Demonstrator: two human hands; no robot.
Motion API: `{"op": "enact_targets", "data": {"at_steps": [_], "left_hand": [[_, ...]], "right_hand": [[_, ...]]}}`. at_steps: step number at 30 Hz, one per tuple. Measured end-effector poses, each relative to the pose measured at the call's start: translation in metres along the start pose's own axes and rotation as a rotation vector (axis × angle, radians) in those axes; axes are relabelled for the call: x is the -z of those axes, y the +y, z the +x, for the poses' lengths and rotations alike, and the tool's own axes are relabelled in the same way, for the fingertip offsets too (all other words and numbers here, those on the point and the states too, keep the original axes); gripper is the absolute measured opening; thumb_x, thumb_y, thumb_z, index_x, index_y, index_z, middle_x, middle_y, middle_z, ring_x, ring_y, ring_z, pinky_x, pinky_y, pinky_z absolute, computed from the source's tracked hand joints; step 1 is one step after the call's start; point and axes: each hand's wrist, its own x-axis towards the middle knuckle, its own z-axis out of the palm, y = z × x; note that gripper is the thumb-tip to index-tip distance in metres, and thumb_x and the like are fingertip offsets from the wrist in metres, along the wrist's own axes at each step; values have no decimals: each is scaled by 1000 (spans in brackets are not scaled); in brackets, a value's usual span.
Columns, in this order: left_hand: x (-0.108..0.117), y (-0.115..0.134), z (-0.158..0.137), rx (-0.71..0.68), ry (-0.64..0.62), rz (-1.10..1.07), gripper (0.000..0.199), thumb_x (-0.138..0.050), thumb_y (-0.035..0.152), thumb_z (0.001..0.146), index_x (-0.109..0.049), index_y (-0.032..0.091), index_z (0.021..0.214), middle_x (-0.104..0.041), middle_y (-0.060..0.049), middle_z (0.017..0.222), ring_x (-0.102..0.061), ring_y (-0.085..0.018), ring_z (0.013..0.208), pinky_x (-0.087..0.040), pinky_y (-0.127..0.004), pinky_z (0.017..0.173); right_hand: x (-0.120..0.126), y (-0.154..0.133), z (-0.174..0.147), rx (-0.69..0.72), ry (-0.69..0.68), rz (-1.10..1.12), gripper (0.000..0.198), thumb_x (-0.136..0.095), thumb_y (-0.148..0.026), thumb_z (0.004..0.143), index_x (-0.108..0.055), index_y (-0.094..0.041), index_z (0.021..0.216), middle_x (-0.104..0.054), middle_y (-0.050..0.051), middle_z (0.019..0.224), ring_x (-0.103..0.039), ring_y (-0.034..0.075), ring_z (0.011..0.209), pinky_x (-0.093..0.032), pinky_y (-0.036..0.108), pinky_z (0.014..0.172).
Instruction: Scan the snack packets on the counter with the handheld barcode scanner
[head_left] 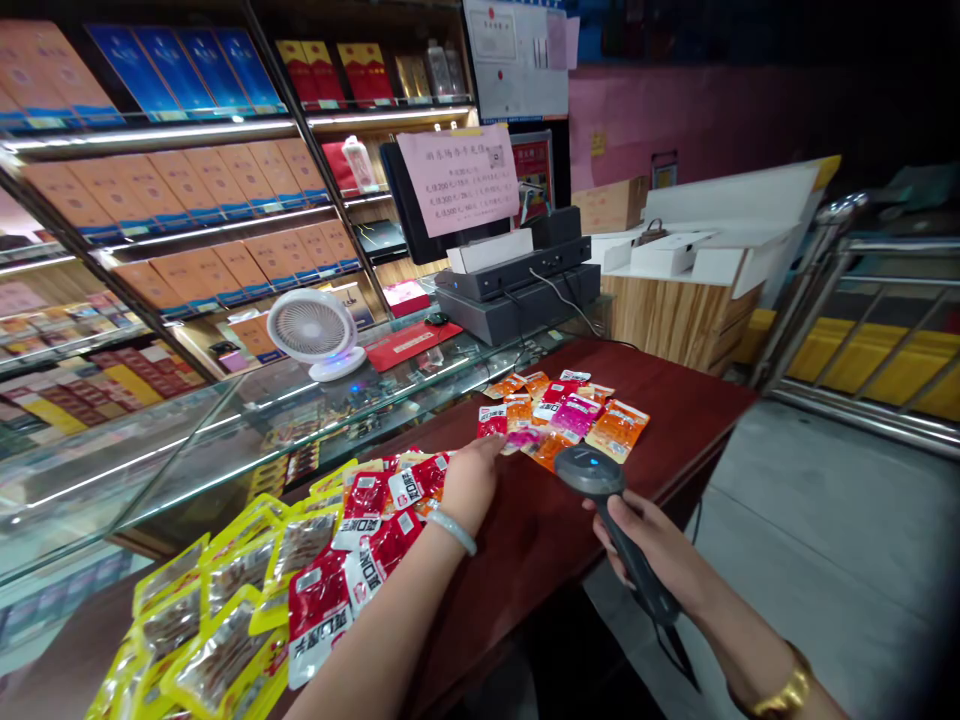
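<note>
My right hand (664, 540) is wrapped around the handle of a dark grey barcode scanner (589, 470). A blue light glows on the scanner's head, which is over the table's right side. My left hand (471, 480) reaches forward, its fingertips pinched at the edge of a small pink snack packet (523, 438). Just past it lies a loose pile of small orange, red and pink snack packets (574, 412). Left of my forearm are red-and-white snack bags (322, 600), and beyond them a heap of yellow-edged clear snack bags (225, 640).
The dark red table (517, 560) meets a glass display counter (217, 430). On the counter stand a white fan (315, 325), a red envelope (412, 345) and a monitor with a pink paper sign (459, 180). Shelves of boxes (195, 185) rise behind. A metal railing (862, 340) stands at right.
</note>
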Motion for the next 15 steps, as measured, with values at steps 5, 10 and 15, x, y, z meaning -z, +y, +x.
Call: {"op": "enact_targets", "data": {"at_steps": [5,10,15], "left_hand": [[8,-21,-25,-85,145,-188,49,-45,-2,77,-70,23,111,-67,-5,121,-64,-16,110,-51,-33,100],[15,-27,-41,-74,128,-153,51,-40,-2,77,-69,20,113,-65,-6,124,-60,-17,117,-46,-35,106],[21,-33,-49,-49,124,-125,55,-40,-3,75,-68,22,115,-65,-4,124,-61,-17,116,-48,-34,104]], "right_hand": [[-14,-3,1,-30,-166,53,46,-57,-58,86,-56,-15,102,-53,-5,62,-49,6,36,-39,17,33],[-36,-1,4,-76,-329,125,47,-54,-60,86,-58,-15,99,-53,-4,61,-48,6,35,-39,16,32],[-49,5,9,-120,-363,162,47,-55,-61,86,-59,-15,96,-53,-5,60,-47,5,34,-39,15,31]]}}
